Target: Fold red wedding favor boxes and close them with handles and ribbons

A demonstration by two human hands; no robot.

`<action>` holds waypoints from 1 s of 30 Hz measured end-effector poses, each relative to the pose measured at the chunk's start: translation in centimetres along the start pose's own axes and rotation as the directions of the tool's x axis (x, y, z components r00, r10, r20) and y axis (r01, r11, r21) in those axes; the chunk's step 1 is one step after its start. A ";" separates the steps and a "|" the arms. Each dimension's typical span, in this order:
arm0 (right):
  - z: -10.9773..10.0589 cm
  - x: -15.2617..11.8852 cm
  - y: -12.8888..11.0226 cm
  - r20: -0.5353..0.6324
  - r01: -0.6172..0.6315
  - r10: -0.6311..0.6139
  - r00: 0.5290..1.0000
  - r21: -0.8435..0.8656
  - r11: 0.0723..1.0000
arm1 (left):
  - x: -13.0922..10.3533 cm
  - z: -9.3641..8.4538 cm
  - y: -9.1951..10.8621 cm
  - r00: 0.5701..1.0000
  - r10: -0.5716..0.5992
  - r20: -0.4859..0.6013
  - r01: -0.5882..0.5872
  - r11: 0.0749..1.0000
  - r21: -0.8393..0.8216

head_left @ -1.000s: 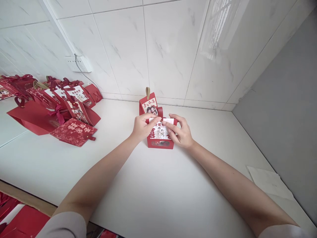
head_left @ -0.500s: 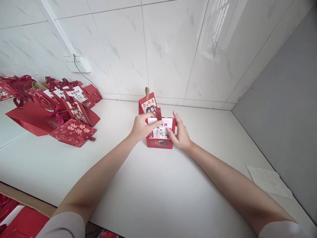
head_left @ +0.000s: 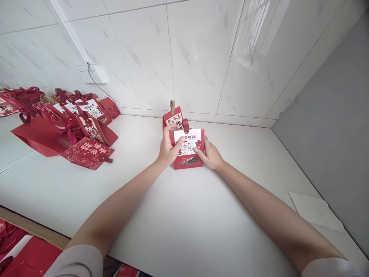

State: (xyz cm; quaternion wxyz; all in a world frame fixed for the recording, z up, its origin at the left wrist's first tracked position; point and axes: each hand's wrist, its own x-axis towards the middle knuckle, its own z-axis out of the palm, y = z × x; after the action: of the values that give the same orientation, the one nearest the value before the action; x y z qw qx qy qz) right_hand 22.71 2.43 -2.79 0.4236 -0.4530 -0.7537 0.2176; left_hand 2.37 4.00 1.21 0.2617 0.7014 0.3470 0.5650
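Observation:
A red gift box (head_left: 188, 161) with a white printed front, an oval window low down and a red loop handle stands upright on the white table. My left hand (head_left: 170, 148) grips its left side, thumb on the printed front. On the right side my right hand (head_left: 211, 154) holds the same box, thumb also on the front and the other fingers partly hidden behind it. Just behind stands a second red box (head_left: 173, 115) with an olive loop handle, partly covered by the front box and my left fingers.
Many red boxes and bags (head_left: 95, 111) crowd the table's left side by the tiled wall, below a socket (head_left: 90, 74) with a grey cable. A white sheet (head_left: 315, 209) lies at the right edge. Red items (head_left: 34, 256) sit below the table at lower left.
My left hand has moved from the top and handle of the box to its left side. The handle and more of the printed front now show.

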 end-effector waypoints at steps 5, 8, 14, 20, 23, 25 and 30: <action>-0.9 0.7 2.0 0.264 -0.248 0.170 0.949 0.296 0.922 | -0.9 0.1 -5.6 0.932 -0.226 0.282 0.291 0.932 -0.216; -1.2 0.9 2.5 0.287 -0.277 0.162 0.944 0.426 0.861 | -0.3 -0.7 -7.0 0.855 -0.301 0.422 0.459 0.819 -0.345; -1.2 0.9 2.8 0.263 -0.277 0.177 0.948 0.419 0.865 | 0.3 -1.3 -6.5 0.839 -0.362 0.407 0.516 0.768 -0.380; -1.3 0.8 2.4 0.192 -0.281 0.234 0.953 0.279 0.918 | 0.0 -1.4 -5.7 0.853 -0.376 0.361 0.456 0.875 -0.165; -1.5 0.8 2.2 0.188 -0.283 0.241 0.952 0.240 0.929 | -0.1 -1.4 -5.7 0.863 -0.372 0.341 0.436 0.890 -0.132; -1.6 0.8 2.1 0.186 -0.281 0.242 0.952 0.228 0.932 | -0.1 -1.4 -5.8 0.864 -0.366 0.346 0.435 0.888 -0.147; -1.5 0.7 2.1 0.191 -0.302 0.260 0.947 0.239 0.923 | -0.1 -1.3 -5.8 0.863 -0.360 0.355 0.429 0.893 -0.138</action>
State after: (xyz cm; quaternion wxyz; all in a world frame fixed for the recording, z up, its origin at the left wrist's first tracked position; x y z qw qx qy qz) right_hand 24.87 4.02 -3.13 0.3848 -0.4774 -0.6754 0.4097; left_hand -0.05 7.53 -2.91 0.4983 0.6653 0.3743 0.4111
